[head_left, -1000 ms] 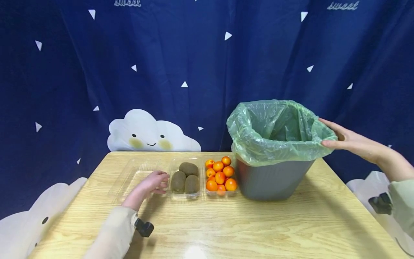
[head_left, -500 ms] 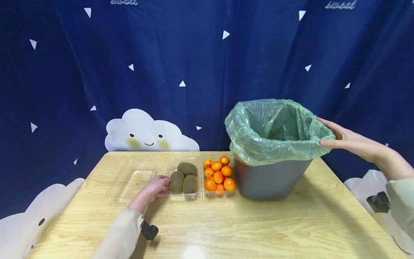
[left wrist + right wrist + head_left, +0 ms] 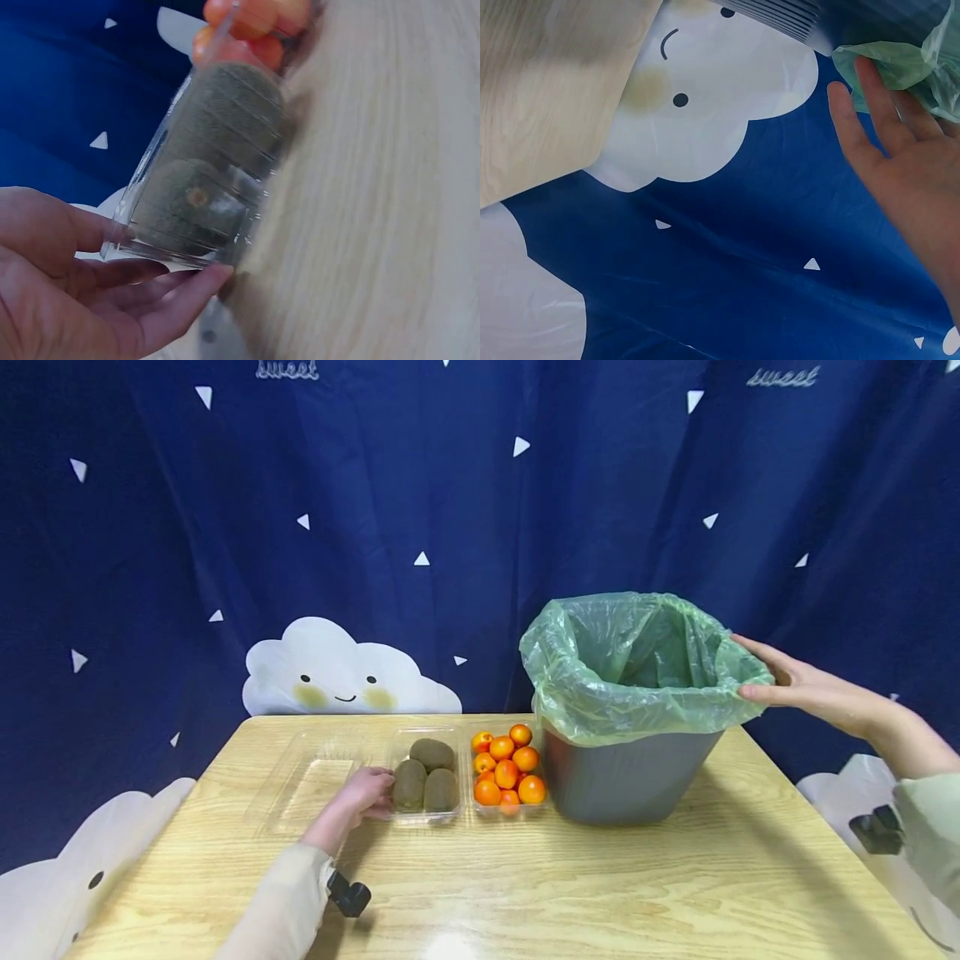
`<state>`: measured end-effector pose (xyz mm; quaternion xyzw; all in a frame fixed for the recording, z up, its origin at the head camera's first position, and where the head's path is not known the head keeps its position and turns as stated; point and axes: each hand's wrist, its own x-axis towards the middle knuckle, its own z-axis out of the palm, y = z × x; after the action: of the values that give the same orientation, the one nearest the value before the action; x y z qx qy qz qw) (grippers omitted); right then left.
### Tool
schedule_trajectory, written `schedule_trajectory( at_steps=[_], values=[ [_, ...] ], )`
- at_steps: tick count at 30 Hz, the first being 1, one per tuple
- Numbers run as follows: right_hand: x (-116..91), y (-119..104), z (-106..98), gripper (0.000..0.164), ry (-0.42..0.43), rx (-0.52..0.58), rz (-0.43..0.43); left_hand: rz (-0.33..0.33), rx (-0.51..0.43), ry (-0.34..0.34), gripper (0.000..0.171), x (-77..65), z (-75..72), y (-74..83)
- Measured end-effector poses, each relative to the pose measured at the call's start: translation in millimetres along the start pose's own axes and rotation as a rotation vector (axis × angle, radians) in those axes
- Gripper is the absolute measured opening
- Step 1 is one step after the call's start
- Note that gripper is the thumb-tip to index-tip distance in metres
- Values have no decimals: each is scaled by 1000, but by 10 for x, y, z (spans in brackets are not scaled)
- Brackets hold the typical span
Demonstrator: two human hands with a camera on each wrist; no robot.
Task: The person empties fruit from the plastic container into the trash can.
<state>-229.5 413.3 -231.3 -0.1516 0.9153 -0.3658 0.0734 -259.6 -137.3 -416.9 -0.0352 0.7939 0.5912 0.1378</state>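
In the head view my left hand (image 3: 369, 792) is at the left end of a clear plastic container (image 3: 427, 817) holding kiwis (image 3: 440, 789). The left wrist view shows the thumb at this container's rim and the fingers (image 3: 202, 289) against its lower end, so the hand grips that end. At the far right my right hand (image 3: 813, 693) touches the side rim of a grey bin (image 3: 630, 777) lined with a green plastic bag (image 3: 637, 706). Its fingers (image 3: 885, 112) look straight and rest on the bag in the right wrist view.
Small orange fruits (image 3: 506, 772) fill another clear container between the kiwis and the bin. A clear container with no fruit (image 3: 288, 810) lies at the left, lid open. All stand on a wooden table (image 3: 570, 893) before a blue curtain (image 3: 375, 485).
My left hand has moved slightly right and come up against the kiwi container's end, where it stays. The right hand keeps its place on the bin. The head view has shifted slightly.
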Motion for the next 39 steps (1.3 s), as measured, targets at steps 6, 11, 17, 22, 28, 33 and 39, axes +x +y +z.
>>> schedule_trajectory(
  at_steps=[6, 11, 17, 22, 28, 33, 39],
  values=[
    [12, 15, 10, 69, 0, 4, -14, -33, -31, -12, 41, -58, -48, 16],
    [0, 23, 13, 68, 1, -3, -22, -27, -64, -44, 34, -48, -108, 0],
    [3, -4, 25, 69, 0, -1, -13, -28, -115, -70, 41, -75, -164, 21],
    [4, -12, 8, 70, 5, 7, 5, -44, -144, -77, 48, -76, -187, 76],
    [3, 2, 3, 69, 4, 14, 6, -55, -168, -93, 52, -71, -215, 130],
    [-2, -2, 15, 70, 7, 15, 12, -46, -176, -132, 40, -69, -249, 139],
    [3, 14, 0, 69, 10, 26, -11, -50, -212, -213, 16, -73, -330, 154]
  ],
)
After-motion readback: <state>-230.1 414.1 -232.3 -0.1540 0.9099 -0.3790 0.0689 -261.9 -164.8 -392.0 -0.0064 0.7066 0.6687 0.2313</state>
